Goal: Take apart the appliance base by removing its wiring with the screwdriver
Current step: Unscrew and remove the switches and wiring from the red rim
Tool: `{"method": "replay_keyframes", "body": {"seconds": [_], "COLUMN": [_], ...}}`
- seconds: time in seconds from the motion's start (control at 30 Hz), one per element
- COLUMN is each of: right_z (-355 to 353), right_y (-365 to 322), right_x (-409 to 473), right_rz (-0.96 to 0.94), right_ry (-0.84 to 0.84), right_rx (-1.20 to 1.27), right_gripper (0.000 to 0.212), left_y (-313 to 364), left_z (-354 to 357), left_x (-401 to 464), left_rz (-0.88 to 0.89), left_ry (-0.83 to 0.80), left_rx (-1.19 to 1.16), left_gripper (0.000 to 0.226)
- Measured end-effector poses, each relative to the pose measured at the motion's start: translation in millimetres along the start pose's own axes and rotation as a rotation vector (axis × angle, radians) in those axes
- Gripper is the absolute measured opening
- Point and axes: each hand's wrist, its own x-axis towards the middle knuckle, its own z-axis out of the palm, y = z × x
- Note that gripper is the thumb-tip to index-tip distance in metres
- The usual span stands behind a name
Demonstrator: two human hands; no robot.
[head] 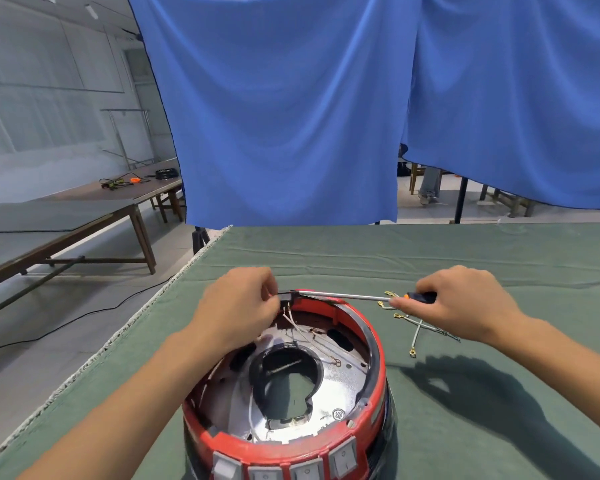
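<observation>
Right hand (461, 303) grips the screwdriver (354, 296), tip at the appliance base (291, 386) rim beside the left hand (238, 308), pinching wiring (291, 322).

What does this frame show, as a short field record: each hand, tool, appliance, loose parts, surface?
left hand: pinches at the wiring by the far rim of the appliance base
right hand: grips the screwdriver handle
screwdriver: lies level, tip at the far rim near the left fingers
appliance base: red ring, open side up, metal plate inside
loose wires: on the green cloth, under the right hand
</observation>
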Motion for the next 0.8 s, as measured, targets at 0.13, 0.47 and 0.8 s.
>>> {"method": "replay_keyframes", "body": {"seconds": [0.13,0.47,0.8], "right_z": [0,-3,-10], "right_y": [-17,-53,-66], "right_x": [-9,-25,-29], "right_rz": [0.082,0.287,0.34], "right_ry": [-0.05,-0.102,-0.119], "right_rx": [0.095,0.263,0.288], "right_gripper": [0.069,0.079,0.078], "left_y": [10,48,53], "left_z": [-11,13,27], "left_x": [-24,-36,-38], "left_rz": [0.124,0.168,0.088], "left_ry": [-0.263,-0.502,-0.573], "left_rx": [0.163,0.546,0.497], "left_gripper": [0.013,0.023,0.007]}}
